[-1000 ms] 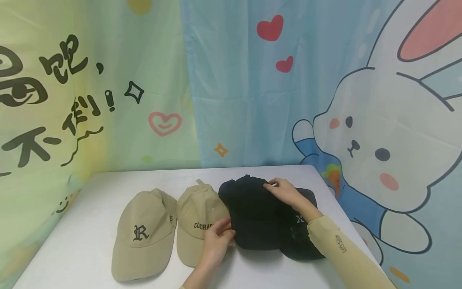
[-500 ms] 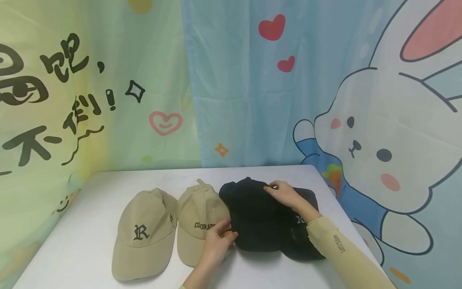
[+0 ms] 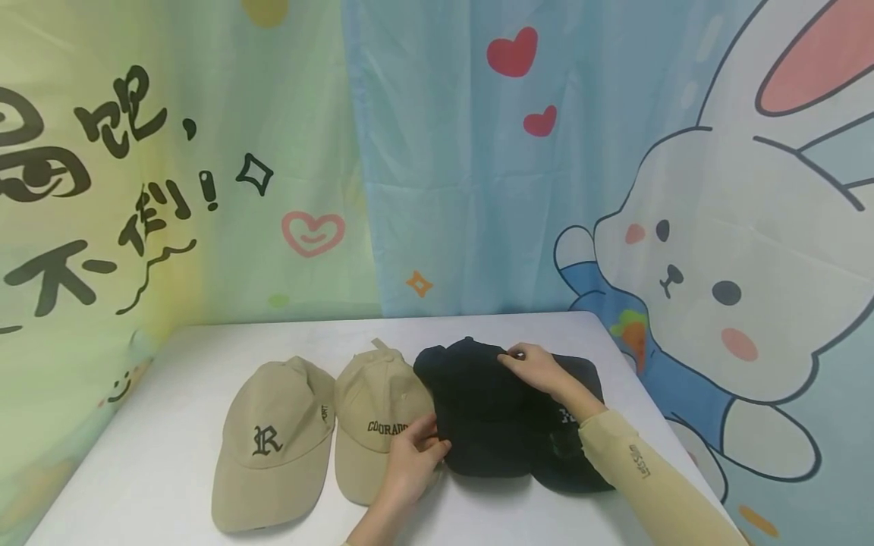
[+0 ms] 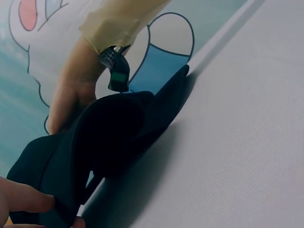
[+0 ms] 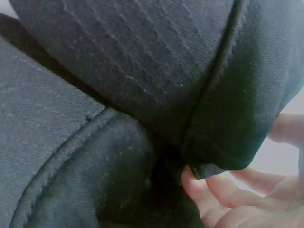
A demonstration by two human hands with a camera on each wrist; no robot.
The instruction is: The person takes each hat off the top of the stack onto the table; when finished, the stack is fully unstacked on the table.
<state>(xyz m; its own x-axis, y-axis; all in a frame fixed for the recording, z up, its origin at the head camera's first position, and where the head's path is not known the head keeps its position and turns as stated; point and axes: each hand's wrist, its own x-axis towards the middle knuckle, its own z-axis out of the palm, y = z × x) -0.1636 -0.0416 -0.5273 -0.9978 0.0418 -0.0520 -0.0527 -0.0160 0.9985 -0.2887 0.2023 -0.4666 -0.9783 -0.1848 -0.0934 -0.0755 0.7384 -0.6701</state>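
A black baseball cap [image 3: 478, 425] is gripped by both hands, its brim toward the person. My left hand [image 3: 408, 464] pinches the left side of the brim between thumb and fingers. On the crown's right edge, my right hand [image 3: 539, 370] holds the fabric; in the right wrist view its fingers [image 5: 194, 185] reach under that edge. A second black cap [image 3: 573, 462] with white lettering lies to the right, partly covered by the held cap. In the left wrist view the held cap's brim [image 4: 66, 166] is tilted, with a shadow below.
Left of the hands, a tan cap [image 3: 369, 387] with dark lettering lies partly behind the left hand. Another tan cap [image 3: 273, 417] with an R lies at its left, all on a white table [image 3: 157, 440]. A printed curtain [image 3: 437, 189] hangs behind.
The held black cap has sunk very slightly toward the table. Both hands keep their grips in nearly the same places.
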